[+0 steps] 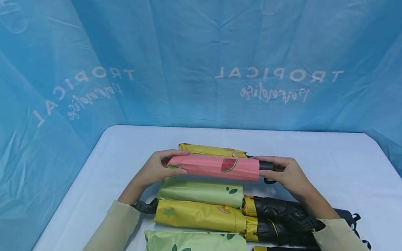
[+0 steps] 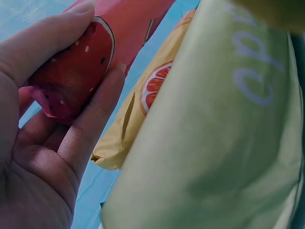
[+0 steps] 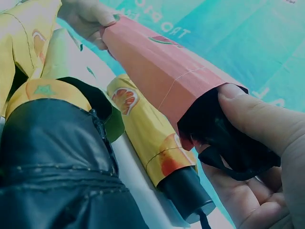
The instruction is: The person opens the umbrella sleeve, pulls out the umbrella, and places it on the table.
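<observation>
Left forearm (image 1: 110,231) is slanting in from 7 o'clock, right forearm (image 1: 354,250) from 5 o'clock; the hands are facing each other. Left hand (image 1: 157,166) is pinching the 9 o'clock end of a pink watermelon-print umbrella sleeve (image 1: 209,166), thumb on the near side. Right hand (image 1: 289,176) is gripping the black handle (image 1: 265,165) protruding at the sleeve's 3 o'clock end. The sleeve is spanning between both hands; a yellow orange-print umbrella (image 1: 213,151) is lying at its 12 o'clock, a light-green leaf-print sleeve (image 1: 201,191) at its 6 o'clock.
</observation>
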`<state>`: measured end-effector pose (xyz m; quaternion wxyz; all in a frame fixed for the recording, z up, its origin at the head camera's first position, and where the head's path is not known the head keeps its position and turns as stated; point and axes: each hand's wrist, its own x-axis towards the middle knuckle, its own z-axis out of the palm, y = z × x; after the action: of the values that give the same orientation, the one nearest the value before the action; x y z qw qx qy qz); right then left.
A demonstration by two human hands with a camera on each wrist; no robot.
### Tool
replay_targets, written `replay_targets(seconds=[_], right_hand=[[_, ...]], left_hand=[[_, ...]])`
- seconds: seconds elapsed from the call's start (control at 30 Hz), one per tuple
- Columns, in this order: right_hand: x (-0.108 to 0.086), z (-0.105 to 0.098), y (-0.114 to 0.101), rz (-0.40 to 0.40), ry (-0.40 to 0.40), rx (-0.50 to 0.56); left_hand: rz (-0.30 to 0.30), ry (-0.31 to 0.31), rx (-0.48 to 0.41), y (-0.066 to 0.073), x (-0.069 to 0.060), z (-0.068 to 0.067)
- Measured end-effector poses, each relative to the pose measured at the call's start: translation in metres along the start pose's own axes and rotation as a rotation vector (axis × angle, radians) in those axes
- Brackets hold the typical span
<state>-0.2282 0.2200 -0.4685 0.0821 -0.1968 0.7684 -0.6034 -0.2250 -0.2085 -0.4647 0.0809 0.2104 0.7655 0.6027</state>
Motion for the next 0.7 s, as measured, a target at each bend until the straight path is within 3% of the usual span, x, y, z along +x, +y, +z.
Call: replay_targets(seconds=[0.7], right_hand=[[-0.009, -0.013, -0.009, 0.041, 0.039, 0.009]], left_hand=[[-0.036, 0.027, 0.051, 0.005, -0.005, -0.01]])
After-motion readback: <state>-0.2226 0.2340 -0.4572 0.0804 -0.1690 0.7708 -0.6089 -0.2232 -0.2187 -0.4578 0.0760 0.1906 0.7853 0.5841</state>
